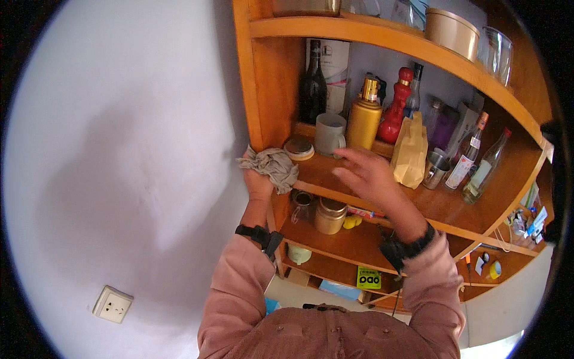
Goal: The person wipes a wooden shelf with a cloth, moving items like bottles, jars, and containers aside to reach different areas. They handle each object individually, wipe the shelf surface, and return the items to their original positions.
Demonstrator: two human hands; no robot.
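Note:
My left hand (pixel 259 181) grips a crumpled grey-brown cloth (pixel 273 168) against the left upright (pixel 251 89) of a wooden shelf unit. The cloth hides most of its fingers. My right hand (pixel 365 172) is raised in front of the middle shelf, fingers apart and holding nothing. Its fingertips are close to a frosted glass mug (pixel 330 132); whether they touch it I cannot tell. Between the cloth and the mug lies a round lidded tin (pixel 299 148). Behind stand a dark glass bottle (pixel 313 85), a gold bottle (pixel 364 123) and a red bottle (pixel 395 107).
Right of my right hand stand a folded brown paper bag (pixel 410 152), a metal cup (pixel 436 169) and glass bottles (pixel 486 166). Below are a jar with a golden body (pixel 331 217) and a glass mug (pixel 302 204). A white wall (pixel 157 179) with a socket (pixel 113 305) rises at left.

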